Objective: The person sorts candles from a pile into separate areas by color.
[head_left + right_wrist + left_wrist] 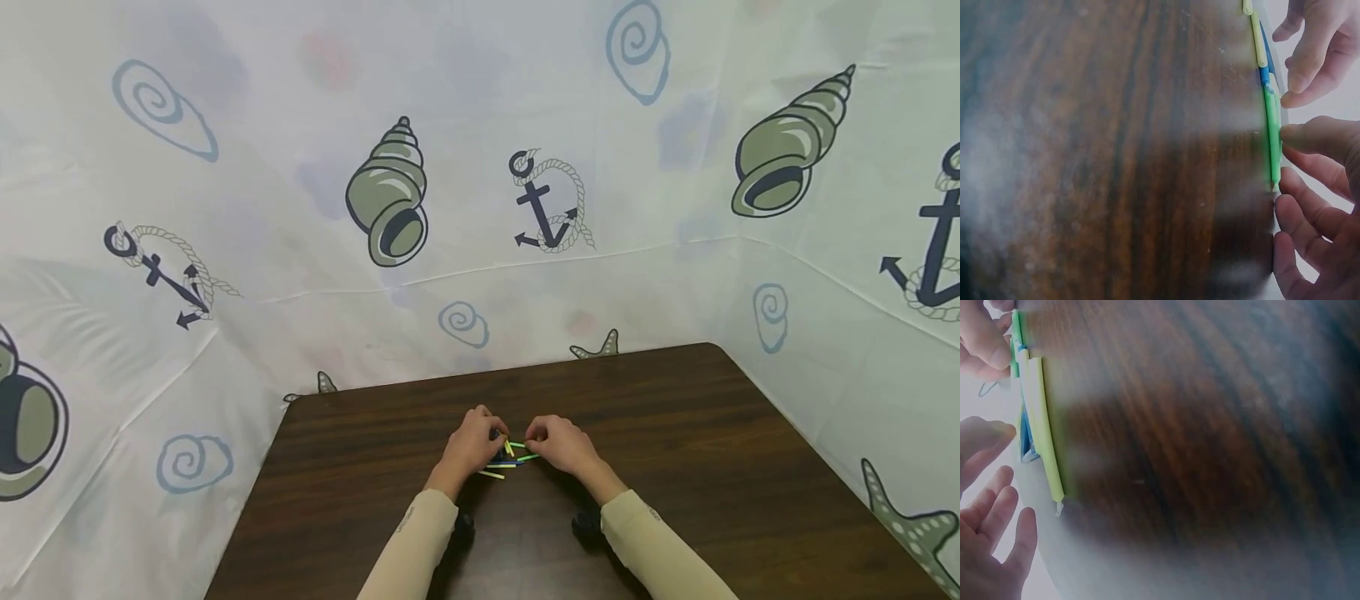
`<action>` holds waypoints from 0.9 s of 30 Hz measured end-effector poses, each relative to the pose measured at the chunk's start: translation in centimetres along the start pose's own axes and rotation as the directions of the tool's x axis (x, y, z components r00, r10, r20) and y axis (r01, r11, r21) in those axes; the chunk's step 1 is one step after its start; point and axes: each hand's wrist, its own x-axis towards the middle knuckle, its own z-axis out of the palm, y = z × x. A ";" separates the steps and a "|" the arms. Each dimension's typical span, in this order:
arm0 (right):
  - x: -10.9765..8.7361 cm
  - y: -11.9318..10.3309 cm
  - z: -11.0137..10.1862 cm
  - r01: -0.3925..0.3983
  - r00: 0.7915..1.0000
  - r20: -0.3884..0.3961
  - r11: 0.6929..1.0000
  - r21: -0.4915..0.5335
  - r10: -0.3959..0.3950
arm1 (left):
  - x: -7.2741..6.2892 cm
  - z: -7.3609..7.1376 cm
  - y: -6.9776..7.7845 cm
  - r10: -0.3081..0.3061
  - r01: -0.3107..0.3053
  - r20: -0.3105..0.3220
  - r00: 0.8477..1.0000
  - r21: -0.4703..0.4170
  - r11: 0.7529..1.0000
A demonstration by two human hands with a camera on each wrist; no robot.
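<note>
Right hand [564, 443]: thumb and forefinger pinching the far green stick [517, 444]. Left hand [471, 443]: fingertips at a yellow stick [510, 448], pinch or touch unclear. Near green stick [528, 457] and blue stick [510, 462] nearer, on table [675, 417]. Risk: crowded fingertips might knock neighbouring sticks askew.

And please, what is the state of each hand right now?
Left hand: close to thin, straight yellow sticks; open or holding, cannot be told.
Right hand: close to thin, straight green sticks; open or pinching, cannot be told.
</note>
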 end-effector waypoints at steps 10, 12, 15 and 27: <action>0.1 -0.2 -0.1 -0.029 1.000 0.007 0.999 -0.013 0.029 | -0.1 0.0 0.3 0.016 -0.016 -0.003 1.000 0.002 1.000; 0.0 -0.2 -0.1 -0.032 0.999 0.007 0.999 -0.016 0.032 | -0.2 0.0 0.3 0.021 -0.021 -0.004 1.000 -0.005 1.000; 0.0 -0.2 0.0 -0.039 0.999 0.008 0.999 -0.017 0.039 | -0.2 0.2 0.3 0.020 -0.020 -0.004 1.000 -0.010 1.000; -0.2 0.1 -0.1 -0.035 0.999 -0.004 0.999 0.001 0.035 | -0.2 0.6 0.0 0.034 -0.035 -0.031 0.999 -0.020 0.999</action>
